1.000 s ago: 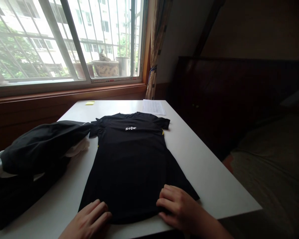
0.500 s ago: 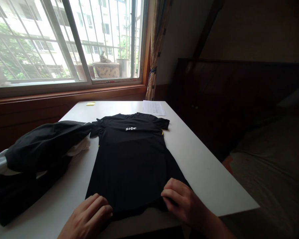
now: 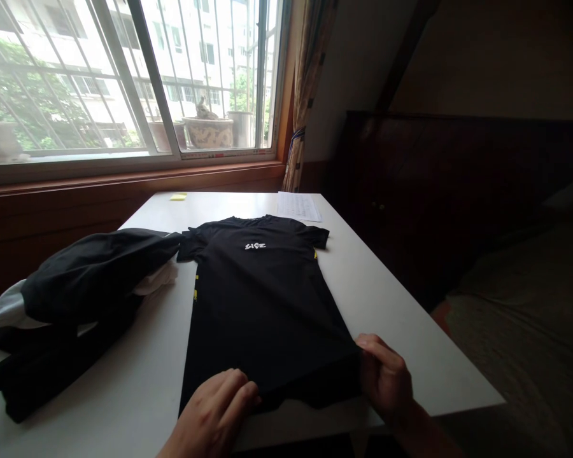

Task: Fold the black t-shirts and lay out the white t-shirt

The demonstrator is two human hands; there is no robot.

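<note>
A black short-sleeved T-shirt (image 3: 262,299) lies spread on the white table (image 3: 396,318), its collar toward the window and its hem toward me. White lettering marks the chest, and bits of yellow show along both sides. My left hand (image 3: 214,410) is closed on the hem, left of its middle, fingers curled over the cloth. At the right corner of the hem, my right hand (image 3: 386,378) pinches the fabric and holds it slightly raised.
A heap of black and white clothes (image 3: 86,280) lies on the table's left side. Papers (image 3: 300,207) and a yellow note (image 3: 178,197) rest near the far edge, below the window. A curtain (image 3: 300,108) hangs beyond.
My right hand has moved right, drawing the hem's corner outward. My left hand has also shifted right along the hem. More yellow shows at the shirt's left side.
</note>
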